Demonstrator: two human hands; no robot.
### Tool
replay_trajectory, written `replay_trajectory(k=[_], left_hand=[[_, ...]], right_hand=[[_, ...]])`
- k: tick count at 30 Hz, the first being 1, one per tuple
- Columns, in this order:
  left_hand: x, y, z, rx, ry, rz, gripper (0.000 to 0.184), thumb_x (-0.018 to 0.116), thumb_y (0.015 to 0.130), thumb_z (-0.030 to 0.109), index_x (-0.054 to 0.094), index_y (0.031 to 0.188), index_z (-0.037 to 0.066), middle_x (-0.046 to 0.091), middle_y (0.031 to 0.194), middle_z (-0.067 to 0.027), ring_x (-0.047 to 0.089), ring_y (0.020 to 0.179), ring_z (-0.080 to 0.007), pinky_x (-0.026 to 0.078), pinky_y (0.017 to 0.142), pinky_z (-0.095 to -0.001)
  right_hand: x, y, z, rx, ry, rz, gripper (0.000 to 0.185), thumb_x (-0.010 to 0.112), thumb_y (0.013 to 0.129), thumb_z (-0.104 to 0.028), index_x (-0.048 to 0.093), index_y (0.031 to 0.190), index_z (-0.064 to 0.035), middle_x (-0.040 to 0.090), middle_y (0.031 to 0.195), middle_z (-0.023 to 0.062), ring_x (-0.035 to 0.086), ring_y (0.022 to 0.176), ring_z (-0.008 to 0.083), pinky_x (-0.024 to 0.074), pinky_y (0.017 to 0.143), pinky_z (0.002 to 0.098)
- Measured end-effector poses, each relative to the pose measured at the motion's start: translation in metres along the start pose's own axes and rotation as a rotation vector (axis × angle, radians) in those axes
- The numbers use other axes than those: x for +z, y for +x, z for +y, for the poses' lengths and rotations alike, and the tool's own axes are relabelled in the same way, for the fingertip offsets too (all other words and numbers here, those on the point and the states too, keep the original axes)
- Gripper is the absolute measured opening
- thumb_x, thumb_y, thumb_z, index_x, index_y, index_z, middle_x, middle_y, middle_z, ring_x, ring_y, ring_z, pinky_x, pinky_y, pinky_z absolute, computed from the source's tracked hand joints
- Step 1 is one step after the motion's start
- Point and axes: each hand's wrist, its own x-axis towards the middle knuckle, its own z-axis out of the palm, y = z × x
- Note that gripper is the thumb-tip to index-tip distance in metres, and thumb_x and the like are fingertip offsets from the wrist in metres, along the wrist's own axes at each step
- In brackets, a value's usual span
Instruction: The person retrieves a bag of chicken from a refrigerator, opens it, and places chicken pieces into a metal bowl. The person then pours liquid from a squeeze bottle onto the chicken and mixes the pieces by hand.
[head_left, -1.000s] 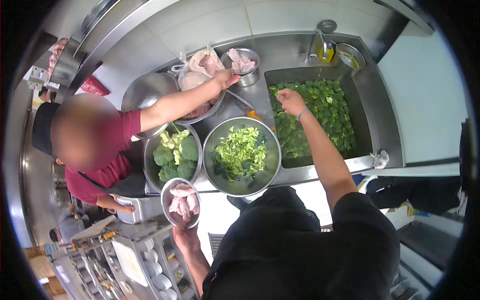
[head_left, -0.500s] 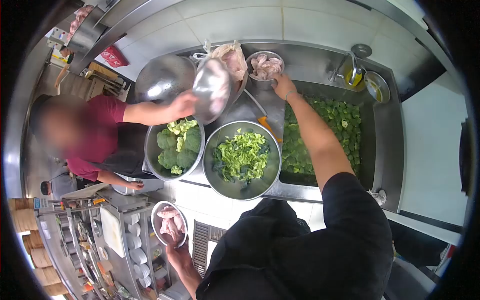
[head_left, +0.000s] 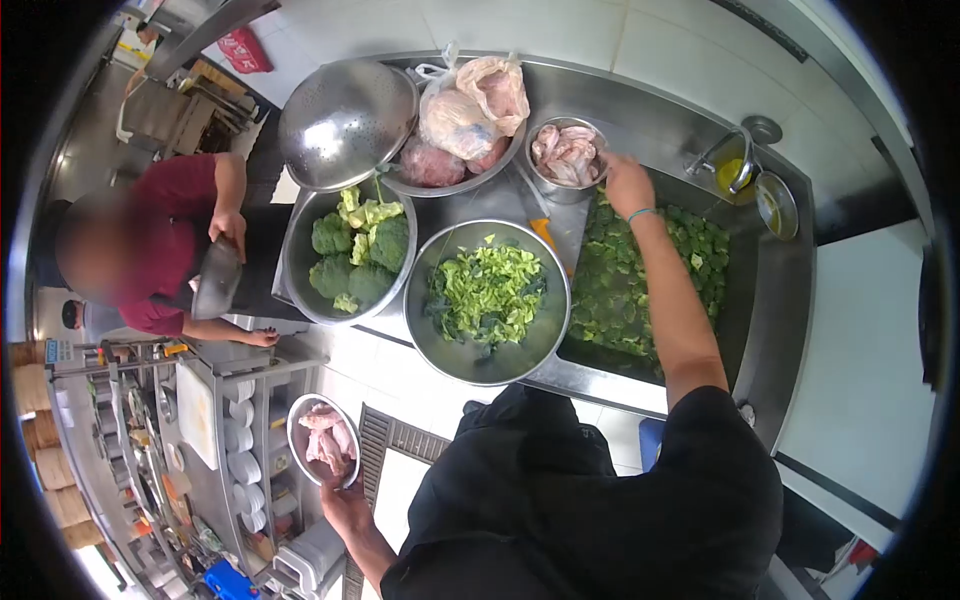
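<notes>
At the lower left, my left hand (head_left: 347, 503) is closed on the rim of a metal bowl (head_left: 293, 440) with several raw chicken pieces (head_left: 327, 440) in it. My right hand (head_left: 628, 187) reaches forward and grips the right rim of a metal pot (head_left: 562, 190). Raw chicken pieces (head_left: 566, 155) fill that pot, which stands on the steel counter beside the sink. Between my arms sits a large metal bowl (head_left: 415, 335) of chopped greens (head_left: 487, 293). To its left, a colander (head_left: 290, 285) holds broccoli heads (head_left: 372, 280) and pale stalks.
Broccoli florets float in the sink (head_left: 740, 330). Behind are a bowl of bagged meat (head_left: 455, 125), an upturned colander (head_left: 348, 125) and an orange-handled knife (head_left: 545, 235). A co-worker (head_left: 180, 220) at left holds a metal bowl (head_left: 217, 278). Shelves of plates (head_left: 243, 467) stand lower left.
The co-worker's metal bowl has moved left, away from the bagged meat, which now shows fully. My view has shifted slightly; both my hands keep their holds.
</notes>
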Motion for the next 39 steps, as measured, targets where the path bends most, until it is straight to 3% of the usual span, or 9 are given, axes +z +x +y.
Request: replay_trajectory(k=[5, 10, 15, 21, 24, 27, 35, 38, 39], left_hand=[[-0.004, 0.001, -0.005, -0.031, -0.034, 0.012, 0.041, 0.054, 0.086, 0.003, 0.056, 0.127, -0.003, 0.067, 0.118, -0.0177, 0.066, 0.110, -0.0306, 0.055, 0.097, -0.0491], [0.010, -0.011, -0.004, -0.017, -0.070, 0.081, 0.049, 0.055, 0.086, 0.002, 0.048, 0.133, -0.008, 0.059, 0.129, -0.0207, 0.063, 0.110, -0.0319, 0.054, 0.099, -0.0486], [-0.005, -0.014, -0.008, -0.044, -0.045, 0.108, 0.040, 0.053, 0.087, 0.002, 0.056, 0.126, -0.003, 0.068, 0.118, -0.0157, 0.067, 0.108, -0.0276, 0.054, 0.100, -0.0479], [0.005, -0.018, -0.006, 0.006, -0.110, 0.136, 0.038, 0.053, 0.087, 0.002, 0.056, 0.124, -0.004, 0.068, 0.119, -0.0160, 0.067, 0.108, -0.0280, 0.054, 0.100, -0.0483], [-0.004, -0.014, -0.007, -0.013, -0.131, 0.129, 0.038, 0.054, 0.087, 0.002, 0.055, 0.124, -0.005, 0.067, 0.120, -0.0166, 0.066, 0.108, -0.0292, 0.053, 0.102, -0.0500], [0.000, -0.016, -0.007, 0.002, -0.131, 0.153, 0.039, 0.055, 0.086, 0.002, 0.055, 0.124, -0.007, 0.066, 0.121, -0.0179, 0.066, 0.109, -0.0310, 0.053, 0.102, -0.0511], [-0.004, -0.035, -0.010, 0.039, -0.129, 0.196, 0.044, 0.055, 0.084, 0.002, 0.053, 0.127, -0.007, 0.065, 0.122, -0.0200, 0.067, 0.111, -0.0325, 0.053, 0.103, -0.0515], [-0.013, -0.043, -0.013, 0.042, -0.121, 0.238, 0.044, 0.055, 0.085, 0.003, 0.053, 0.128, -0.006, 0.066, 0.122, -0.0186, 0.067, 0.111, -0.0314, 0.054, 0.103, -0.0511], [-0.021, -0.043, -0.016, 0.042, -0.133, 0.237, 0.045, 0.055, 0.085, 0.003, 0.053, 0.129, -0.006, 0.066, 0.123, -0.0181, 0.067, 0.111, -0.0309, 0.054, 0.103, -0.0510]], right_hand=[[0.020, 0.081, -0.023, -0.135, -0.161, -0.197, 0.031, 0.059, 0.092, -0.023, 0.072, 0.115, -0.0078, 0.072, 0.108, 0.0218, 0.067, 0.102, 0.0389, 0.0523, 0.092, 0.0477], [0.064, 0.115, -0.035, 0.048, -0.334, -0.486, 0.043, 0.069, 0.087, -0.034, 0.071, 0.122, -0.0087, 0.066, 0.129, 0.0174, 0.064, 0.118, 0.0335, 0.0519, 0.100, 0.0410], [0.059, 0.123, -0.043, 0.086, -0.398, -0.630, 0.053, 0.073, 0.083, -0.039, 0.068, 0.128, -0.0099, 0.062, 0.136, 0.0162, 0.061, 0.124, 0.0314, 0.0492, 0.105, 0.0397], [0.059, 0.121, -0.055, 0.105, -0.397, -0.688, 0.064, 0.074, 0.083, -0.039, 0.060, 0.138, -0.0110, 0.057, 0.143, 0.0150, 0.057, 0.130, 0.0298, 0.0463, 0.109, 0.0388], [0.085, 0.128, -0.040, 0.025, -0.428, -0.573, 0.065, 0.079, 0.077, -0.047, 0.069, 0.123, -0.0031, 0.066, 0.128, 0.0199, 0.066, 0.116, 0.0341, 0.0526, 0.099, 0.0394], [0.099, 0.126, -0.047, 0.295, -0.311, -0.512, 0.062, 0.076, 0.079, -0.049, 0.070, 0.122, -0.0042, 0.065, 0.130, 0.0202, 0.065, 0.118, 0.0359, 0.0521, 0.099, 0.0413], [0.122, 0.112, -0.025, 0.217, -0.320, -0.315, 0.056, 0.065, 0.088, -0.050, 0.070, 0.124, -0.0074, 0.064, 0.132, 0.0179, 0.063, 0.122, 0.0334, 0.0504, 0.102, 0.0431], [0.154, 0.139, 0.007, 0.205, -0.425, -0.448, 0.057, 0.070, 0.087, -0.047, 0.065, 0.131, -0.0121, 0.063, 0.136, 0.0157, 0.063, 0.123, 0.0313, 0.0512, 0.102, 0.0432], [0.120, 0.123, -0.022, 0.351, -0.366, -0.467, 0.063, 0.066, 0.088, -0.053, 0.060, 0.138, -0.0149, 0.058, 0.142, 0.0145, 0.061, 0.126, 0.0304, 0.0501, 0.103, 0.0428]])
